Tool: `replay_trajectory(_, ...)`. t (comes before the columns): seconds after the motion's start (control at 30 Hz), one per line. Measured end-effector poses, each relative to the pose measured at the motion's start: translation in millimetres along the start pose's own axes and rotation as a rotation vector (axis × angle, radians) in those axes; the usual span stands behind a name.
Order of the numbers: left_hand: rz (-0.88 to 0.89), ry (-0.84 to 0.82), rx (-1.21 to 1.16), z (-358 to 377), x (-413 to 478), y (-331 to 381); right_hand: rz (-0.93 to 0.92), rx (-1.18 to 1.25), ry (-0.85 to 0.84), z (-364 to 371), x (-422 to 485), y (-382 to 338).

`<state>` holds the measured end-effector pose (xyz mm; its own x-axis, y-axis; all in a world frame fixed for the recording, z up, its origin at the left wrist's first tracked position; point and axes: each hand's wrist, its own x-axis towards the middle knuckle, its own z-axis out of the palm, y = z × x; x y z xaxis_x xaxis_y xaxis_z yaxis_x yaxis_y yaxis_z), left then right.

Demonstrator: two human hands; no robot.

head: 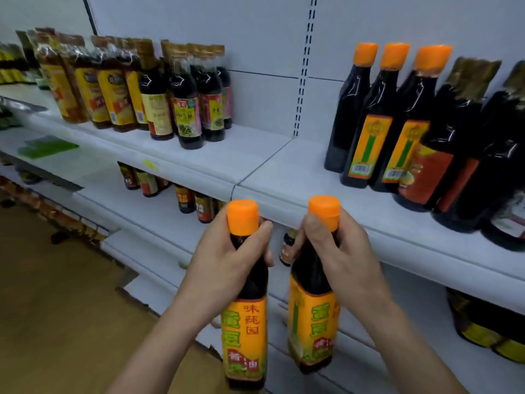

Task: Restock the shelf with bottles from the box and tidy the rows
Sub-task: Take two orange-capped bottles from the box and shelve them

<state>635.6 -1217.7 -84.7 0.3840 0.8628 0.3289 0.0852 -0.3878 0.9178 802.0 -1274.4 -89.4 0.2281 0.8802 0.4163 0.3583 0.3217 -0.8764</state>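
Observation:
I hold two dark sauce bottles with orange caps and orange-green labels upright in front of the white shelf (255,163). My left hand (224,268) grips the neck of the left bottle (245,336). My right hand (338,260) grips the neck of the right bottle (312,331). Both bottles hang just below the shelf's front edge. On the shelf at the right stand three matching orange-capped bottles (380,118) in a row. A wide bare stretch of shelf lies between them and the group on the left.
Yellow-labelled and dark sauce bottles (142,89) crowd the shelf's left part. Larger dark bottles (483,155) stand at the far right. Lower shelves hold small bottles (184,197) and yellow-banded ones (483,331). A wooden floor (56,308) lies at the lower left.

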Motion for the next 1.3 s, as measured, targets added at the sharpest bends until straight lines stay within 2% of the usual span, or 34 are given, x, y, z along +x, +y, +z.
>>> replay_trajectory(0.4,0.139,-0.276,-0.09,-19,96,-2,-0.022,-0.148,0.256,15,46,-14)
replay_trajectory(0.77,0.383,-0.457,-0.212,-25,179,30,-0.106,-0.331,0.503,22,89,-56)
replay_trajectory(1.1,0.568,-0.442,-0.279,16,221,81,-0.137,-0.392,0.648,-33,112,-78)
replay_trajectory(1.3,0.584,-0.384,-0.288,46,236,97,-0.171,-0.387,0.649,-70,126,-79)
